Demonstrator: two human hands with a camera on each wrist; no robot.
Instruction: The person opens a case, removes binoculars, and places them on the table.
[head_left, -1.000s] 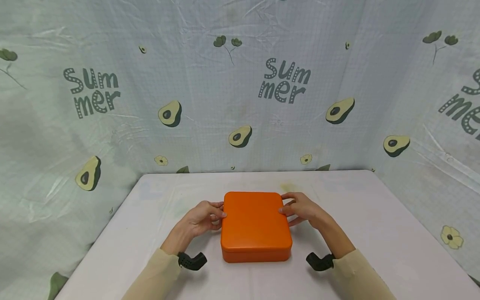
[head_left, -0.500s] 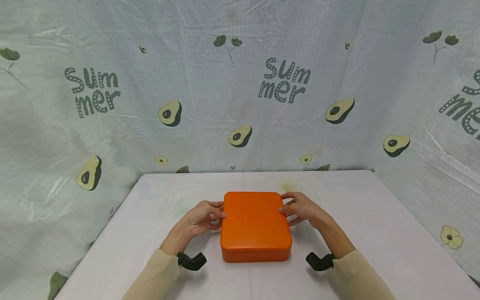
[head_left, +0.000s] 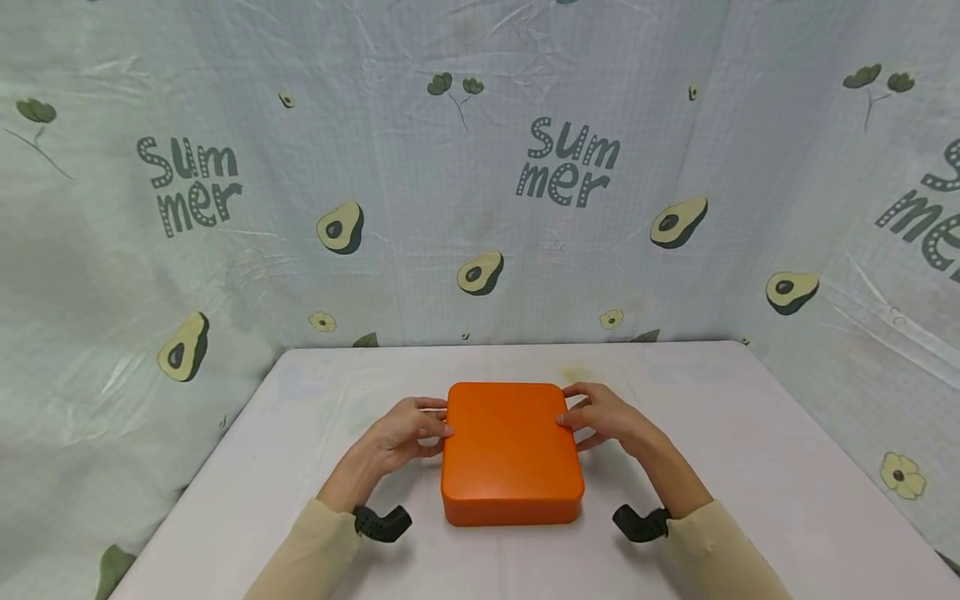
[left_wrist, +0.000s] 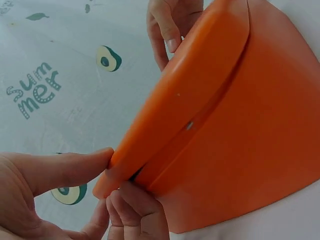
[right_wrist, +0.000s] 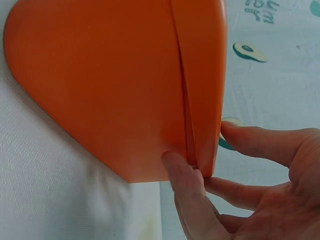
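On your white table (head_left: 675,375) sits 1 orange box (head_left: 512,450), its lid (left_wrist: 185,80) slightly ajar at both sides. It lies right of your left hand (head_left: 407,432), which pinches the lid's left edge, and left of your right hand (head_left: 609,418), which pinches its right edge.

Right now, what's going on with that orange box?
A person's left hand and right hand are pinching the edges of the lid, one on each side of the orange box. The box sits on a white table. The lid is on, but a bit tilted: the wrist views show a narrow gap under it, wider near the hands.
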